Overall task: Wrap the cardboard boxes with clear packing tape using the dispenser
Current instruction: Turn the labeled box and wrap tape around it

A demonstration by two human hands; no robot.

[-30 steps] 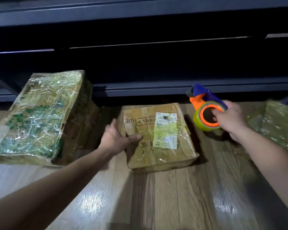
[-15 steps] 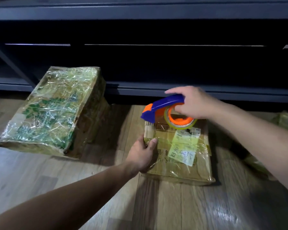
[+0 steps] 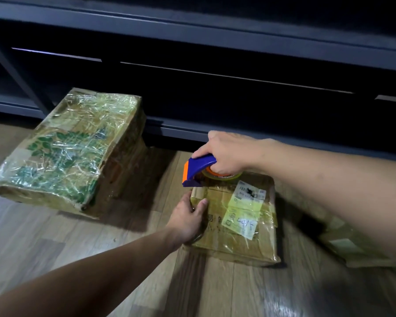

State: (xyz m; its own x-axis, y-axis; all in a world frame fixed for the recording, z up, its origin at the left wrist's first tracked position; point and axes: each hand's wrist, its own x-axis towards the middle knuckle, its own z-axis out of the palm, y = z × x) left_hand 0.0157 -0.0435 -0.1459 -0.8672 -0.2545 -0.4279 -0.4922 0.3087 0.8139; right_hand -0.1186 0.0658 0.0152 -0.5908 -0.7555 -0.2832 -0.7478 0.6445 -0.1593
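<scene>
While flat on floor (image 3: 55, 243): small box (image 3: 229, 245), left edge in left hand (image 3: 188, 219) grip; tape dispenser (image 3: 199, 170) on far edge, in right hand (image 3: 226, 153) grip.

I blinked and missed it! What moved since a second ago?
The right hand, gripping the tape dispenser throughout, swung it from the right of the small box to its far top edge. The left hand stayed holding that box's left side. The big wrapped box did not move.
</scene>
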